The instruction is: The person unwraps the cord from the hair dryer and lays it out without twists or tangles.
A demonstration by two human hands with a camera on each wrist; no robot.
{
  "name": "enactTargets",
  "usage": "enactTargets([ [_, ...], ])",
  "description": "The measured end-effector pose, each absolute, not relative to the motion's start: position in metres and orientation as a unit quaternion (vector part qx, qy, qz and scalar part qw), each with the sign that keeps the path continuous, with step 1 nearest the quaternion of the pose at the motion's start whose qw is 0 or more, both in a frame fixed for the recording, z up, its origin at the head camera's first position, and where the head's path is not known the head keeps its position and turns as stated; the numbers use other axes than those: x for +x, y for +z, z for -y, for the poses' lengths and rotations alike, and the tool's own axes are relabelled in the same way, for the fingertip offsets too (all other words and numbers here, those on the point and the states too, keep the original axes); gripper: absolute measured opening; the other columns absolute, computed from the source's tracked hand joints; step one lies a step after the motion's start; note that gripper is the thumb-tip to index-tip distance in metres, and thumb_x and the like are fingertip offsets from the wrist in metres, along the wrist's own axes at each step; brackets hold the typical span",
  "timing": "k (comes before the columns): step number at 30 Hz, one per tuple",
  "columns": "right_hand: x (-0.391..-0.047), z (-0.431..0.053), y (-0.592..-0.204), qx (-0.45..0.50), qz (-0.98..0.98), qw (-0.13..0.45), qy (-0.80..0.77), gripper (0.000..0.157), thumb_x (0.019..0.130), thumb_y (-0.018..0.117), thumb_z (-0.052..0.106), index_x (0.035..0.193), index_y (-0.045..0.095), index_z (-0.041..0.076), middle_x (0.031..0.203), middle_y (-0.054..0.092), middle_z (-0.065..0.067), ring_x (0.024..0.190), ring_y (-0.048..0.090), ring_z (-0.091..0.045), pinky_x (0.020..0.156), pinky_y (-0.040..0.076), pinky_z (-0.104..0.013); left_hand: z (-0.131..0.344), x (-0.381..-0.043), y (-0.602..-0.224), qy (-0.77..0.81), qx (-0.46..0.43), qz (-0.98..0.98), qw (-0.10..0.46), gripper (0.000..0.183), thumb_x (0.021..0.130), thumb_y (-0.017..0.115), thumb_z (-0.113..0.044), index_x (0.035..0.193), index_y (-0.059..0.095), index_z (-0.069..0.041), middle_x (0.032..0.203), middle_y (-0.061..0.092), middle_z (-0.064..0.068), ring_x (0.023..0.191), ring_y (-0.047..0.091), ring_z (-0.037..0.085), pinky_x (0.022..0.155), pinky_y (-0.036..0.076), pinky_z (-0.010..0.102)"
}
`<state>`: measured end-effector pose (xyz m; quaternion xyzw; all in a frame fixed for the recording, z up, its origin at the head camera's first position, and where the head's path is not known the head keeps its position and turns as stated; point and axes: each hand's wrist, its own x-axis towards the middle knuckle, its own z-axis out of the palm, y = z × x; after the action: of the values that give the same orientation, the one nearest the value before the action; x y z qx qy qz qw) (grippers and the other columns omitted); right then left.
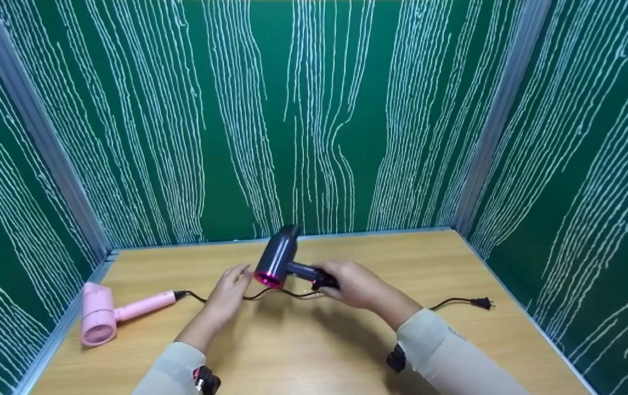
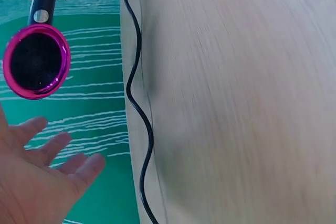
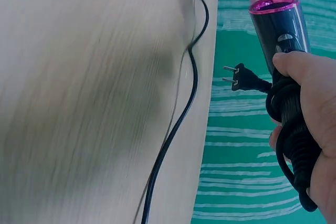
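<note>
My right hand (image 1: 353, 284) grips the handle of a dark grey hair dryer (image 1: 278, 257) with a magenta rim, holding it above the table. In the right wrist view its black cord (image 3: 282, 148) is wound round the handle, and the two-pin plug (image 3: 245, 78) sticks out beside the thumb. My left hand (image 1: 228, 293) is beside the dryer's magenta-rimmed end, its fingers apart and holding nothing in the left wrist view. On the table at the left lies a pink hair dryer (image 1: 98, 318), away from both hands.
From the pink dryer's handle a black cord (image 2: 139, 56) runs across the wooden table (image 1: 303, 356), passing beyond both hands, to a plug (image 1: 481, 303) at the right. Green walls (image 1: 335, 137) with pale wavy lines stand behind and at both sides.
</note>
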<state>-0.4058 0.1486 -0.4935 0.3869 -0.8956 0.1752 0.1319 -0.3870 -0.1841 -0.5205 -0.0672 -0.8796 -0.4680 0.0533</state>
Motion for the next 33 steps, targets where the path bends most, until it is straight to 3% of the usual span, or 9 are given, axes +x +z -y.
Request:
enactTargets([
  [6, -0.388, -0.130, -0.489, 0.442, 0.876, 0.121, 0.151, 0.050, 0.096, 0.080, 0.029, 0.142, 0.063, 0.020, 0.117, 0.075, -0.001, 0.104, 0.071, -0.016, 0.094, 0.062, -0.036, 0.190, -0.384, -0.521, -0.547, -0.025, 0.835, 0.046, 0.075, 0.111, 0.037, -0.060, 0.157, 0.046, -0.001, 0.158, 0.050, 0.026, 0.147, 0.048, 0.046, 0.125, 0.035, 0.060],
  [12, -0.374, -0.118, -0.489, 0.479, 0.861, 0.113, 0.126, 0.051, 0.097, 0.078, 0.030, 0.144, 0.062, 0.021, 0.121, 0.075, 0.000, 0.106, 0.070, -0.015, 0.093, 0.062, -0.033, 0.191, -0.377, -0.517, -0.596, -0.006, 0.802, 0.038, 0.070, 0.113, 0.034, -0.055, 0.149, 0.054, 0.001, 0.127, 0.071, 0.024, 0.114, 0.069, 0.034, 0.110, 0.051, 0.052],
  [18, -0.368, -0.111, -0.494, 0.492, 0.855, 0.113, 0.120, 0.048, 0.097, 0.078, 0.030, 0.142, 0.063, 0.020, 0.122, 0.075, -0.001, 0.108, 0.070, -0.015, 0.095, 0.061, -0.032, 0.194, -0.367, -0.521, -0.666, 0.000, 0.744, -0.061, 0.080, 0.107, 0.041, -0.068, 0.155, 0.046, -0.005, 0.121, 0.070, 0.017, 0.099, 0.071, 0.024, 0.089, 0.059, 0.036],
  [22, -0.368, -0.109, -0.497, 0.497, 0.853, 0.114, 0.111, 0.047, 0.096, 0.078, 0.029, 0.140, 0.064, 0.019, 0.121, 0.075, 0.001, 0.107, 0.069, -0.013, 0.095, 0.060, -0.029, 0.195, -0.362, -0.529, -0.706, 0.001, 0.696, -0.127, 0.084, 0.104, 0.048, -0.069, 0.160, 0.034, -0.009, 0.124, 0.067, 0.016, 0.099, 0.073, 0.023, 0.086, 0.063, 0.037],
  [28, -0.371, -0.107, -0.502, 0.491, 0.855, 0.106, 0.130, 0.050, 0.094, 0.081, 0.031, 0.140, 0.065, 0.021, 0.120, 0.076, 0.001, 0.105, 0.069, -0.011, 0.094, 0.060, -0.027, 0.191, -0.357, -0.529, -0.717, 0.029, 0.685, -0.129, 0.086, 0.099, 0.059, -0.067, 0.159, 0.033, -0.010, 0.121, 0.069, 0.015, 0.095, 0.074, 0.023, 0.083, 0.065, 0.037],
  [33, -0.372, -0.106, -0.501, 0.459, 0.871, 0.071, 0.160, 0.055, 0.094, 0.079, 0.038, 0.144, 0.063, 0.023, 0.120, 0.074, 0.002, 0.101, 0.066, -0.009, 0.091, 0.059, -0.028, 0.187, -0.356, -0.525, -0.729, 0.024, 0.674, -0.113, 0.077, 0.102, 0.061, -0.059, 0.153, 0.038, -0.006, 0.111, 0.071, 0.011, 0.091, 0.073, 0.021, 0.078, 0.064, 0.035],
])
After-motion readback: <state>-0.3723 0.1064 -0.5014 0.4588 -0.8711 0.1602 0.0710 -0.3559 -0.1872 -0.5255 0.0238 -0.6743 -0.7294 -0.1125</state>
